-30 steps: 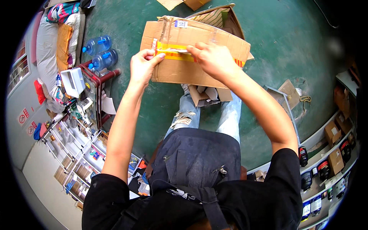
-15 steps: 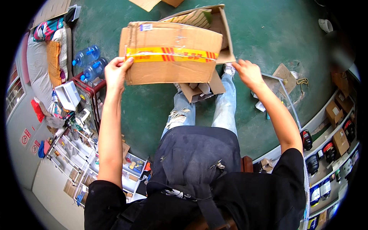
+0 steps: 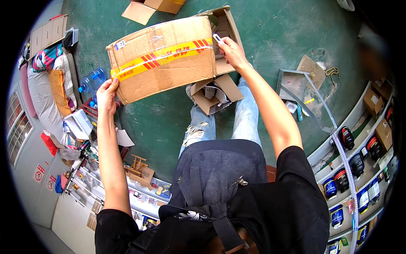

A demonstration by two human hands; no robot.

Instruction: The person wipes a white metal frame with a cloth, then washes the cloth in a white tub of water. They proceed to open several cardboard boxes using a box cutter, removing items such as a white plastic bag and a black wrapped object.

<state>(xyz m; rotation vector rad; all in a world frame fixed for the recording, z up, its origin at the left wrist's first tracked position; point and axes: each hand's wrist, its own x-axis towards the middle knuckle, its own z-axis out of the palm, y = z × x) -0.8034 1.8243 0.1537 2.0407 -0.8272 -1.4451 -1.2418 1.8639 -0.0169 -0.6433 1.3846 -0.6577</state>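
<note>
A brown cardboard box [image 3: 169, 78] with yellow, red-striped tape hangs tilted in front of me. My left hand [image 3: 108, 91] pinches its lower left edge, thumb on the face. By the right edge of that box, my right hand [image 3: 231, 51] is closed around a small white tool [image 3: 218, 39] with a slotted end; its exact kind is unclear. Partly hidden behind the taped box stands a larger open carton [image 3: 234, 31]. A small open carton [image 3: 228, 89] with white and grey contents sits between my lower legs.
More cardboard [image 3: 139, 12] lies at the far edge. Blue water bottles [image 3: 94, 80] stand left, near bedding [image 3: 44, 95]. A metal frame [image 3: 323, 106] leans on the right floor beside shelves [image 3: 351, 169] of packaged goods. White racks [image 3: 80, 186] are at lower left.
The taped box has shifted left and tilted, its right side now higher. My right hand has moved left and up to its right edge, and the white tool now shows in it.
</note>
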